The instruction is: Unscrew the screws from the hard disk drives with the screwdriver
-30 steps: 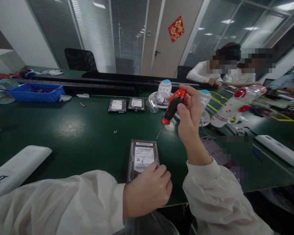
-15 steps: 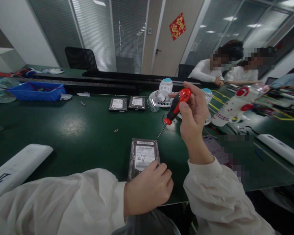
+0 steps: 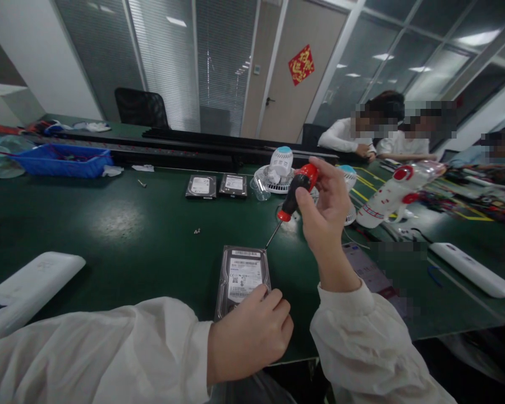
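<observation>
A silver hard drive (image 3: 244, 275) lies label up on the green table in front of me. My left hand (image 3: 255, 331) rests over its near right part, fingers curled against the drive's edge. My right hand (image 3: 326, 210) grips a red and black screwdriver (image 3: 297, 191) by its handle. The shaft slants down to the left, and its tip meets the drive's far right corner. A few small screws (image 3: 197, 231) lie on the table beyond the drive. Whatever is under my left palm is hidden.
Two more hard drives (image 3: 201, 187) lie farther back. Behind my right hand stand white fans (image 3: 281, 163) and a clear plastic cup. A blue bin (image 3: 63, 160) is at the far left, a white case (image 3: 37, 289) near left, a phone (image 3: 368, 269) at right. Two people sit at far right.
The view has tilted up slightly, so everything sits a little lower and to the left. The screwdriver handle has turned in my right hand, its tip still at the drive's corner.
</observation>
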The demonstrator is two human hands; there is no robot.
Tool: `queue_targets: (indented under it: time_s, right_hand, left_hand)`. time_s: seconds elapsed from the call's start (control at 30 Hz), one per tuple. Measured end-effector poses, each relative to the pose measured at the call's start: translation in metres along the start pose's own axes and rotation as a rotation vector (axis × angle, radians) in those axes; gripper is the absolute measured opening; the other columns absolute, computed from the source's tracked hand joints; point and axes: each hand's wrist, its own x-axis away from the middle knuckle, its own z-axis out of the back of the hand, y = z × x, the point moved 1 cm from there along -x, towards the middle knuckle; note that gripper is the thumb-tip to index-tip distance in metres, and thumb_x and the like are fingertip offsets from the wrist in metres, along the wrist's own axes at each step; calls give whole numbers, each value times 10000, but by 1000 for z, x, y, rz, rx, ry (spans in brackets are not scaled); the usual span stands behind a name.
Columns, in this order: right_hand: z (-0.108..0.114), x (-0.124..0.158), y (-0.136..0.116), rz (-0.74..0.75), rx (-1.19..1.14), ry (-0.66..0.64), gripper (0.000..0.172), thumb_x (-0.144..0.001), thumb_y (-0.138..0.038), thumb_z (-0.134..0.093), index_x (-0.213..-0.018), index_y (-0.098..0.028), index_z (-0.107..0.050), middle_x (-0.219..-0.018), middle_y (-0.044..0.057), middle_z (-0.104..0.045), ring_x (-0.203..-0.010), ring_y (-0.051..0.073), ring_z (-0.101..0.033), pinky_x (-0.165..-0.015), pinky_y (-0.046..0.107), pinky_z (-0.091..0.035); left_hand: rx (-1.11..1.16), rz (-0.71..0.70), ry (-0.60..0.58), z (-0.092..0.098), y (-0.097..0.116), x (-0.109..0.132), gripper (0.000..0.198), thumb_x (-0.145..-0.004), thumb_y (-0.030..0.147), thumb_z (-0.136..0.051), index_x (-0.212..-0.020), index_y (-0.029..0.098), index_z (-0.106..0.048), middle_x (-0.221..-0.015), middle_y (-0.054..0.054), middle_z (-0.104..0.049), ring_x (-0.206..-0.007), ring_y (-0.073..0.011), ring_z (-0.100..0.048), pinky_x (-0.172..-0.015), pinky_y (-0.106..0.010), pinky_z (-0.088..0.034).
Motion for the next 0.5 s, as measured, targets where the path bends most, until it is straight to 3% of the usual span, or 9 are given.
queue_targets:
  time_s: [0.1, 0.3, 0.5]
  right_hand:
    - [-1, 1, 0, -29, -60, -25, 448, -925, -268, -610, -1368, -318, -567, -1290, 51, -616, -1176, 239, -627, -1032, 485, -507]
    - [-3, -1, -1, -19, 77, 45, 506, -806, -281, -784, -1271, -300, -587, -1187, 44, -618, -1012, 200, -624, -902, 409, -534]
    - [-2, 0, -1, -61, -91, -17, 415, -928, -260, -613, -1340, -293, -573, -1207, 65, -647, -1091, 236, -684, -945, 473, -550]
  left_hand:
    - [-4, 0, 11, -2, 1, 0, 158, -987, 238, -591, -911, 115, -656, -869, -64, -596, -838, -227, -520, -718, -382, -353]
    - [-12, -7, 15, -3, 1, 1, 163, -988, 246, -588, -916, 116, -654, -873, -68, -594, -833, -232, -512, -707, -385, -340]
    - [-7, -4, 18, -3, 0, 1, 160, -988, 241, -587, -920, 115, -658, -879, -69, -600, -841, -233, -515, -716, -384, -340]
